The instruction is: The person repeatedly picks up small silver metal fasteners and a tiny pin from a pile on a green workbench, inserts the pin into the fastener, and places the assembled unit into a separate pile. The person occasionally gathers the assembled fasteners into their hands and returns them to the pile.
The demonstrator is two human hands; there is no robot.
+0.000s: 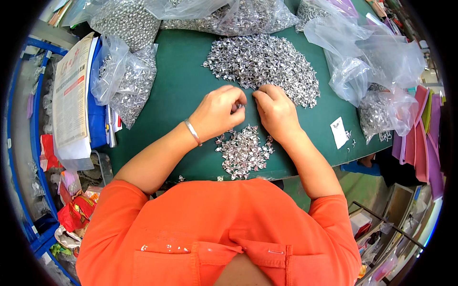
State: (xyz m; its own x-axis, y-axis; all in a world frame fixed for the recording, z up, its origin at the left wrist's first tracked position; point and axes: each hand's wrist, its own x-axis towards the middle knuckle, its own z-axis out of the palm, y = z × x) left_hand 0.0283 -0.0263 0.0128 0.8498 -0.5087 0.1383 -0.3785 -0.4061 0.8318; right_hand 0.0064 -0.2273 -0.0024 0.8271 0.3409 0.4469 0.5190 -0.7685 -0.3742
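My left hand point(222, 110), with a silver bangle point(192, 132) on its wrist, is closed over the green tabletop point(186, 66). A glint of small silvery metal pieces shows between its curled fingers and thumb. My right hand point(276, 112) is pinched closed just beside it, its fingertips near the lower edge of a large heap of small shiny metal pieces point(262, 62). Whatever those fingertips hold is hidden. Between my forearms, close to the front edge, lies a smaller heap of similar metal pieces point(243, 152).
Clear plastic bags of metal parts point(131, 81) line the left and back of the table. Another part-filled bag point(377, 112) sits at the right, near a small white card point(339, 132). A newspaper point(72, 90) lies on a blue folder at the left, beside blue shelving point(38, 124).
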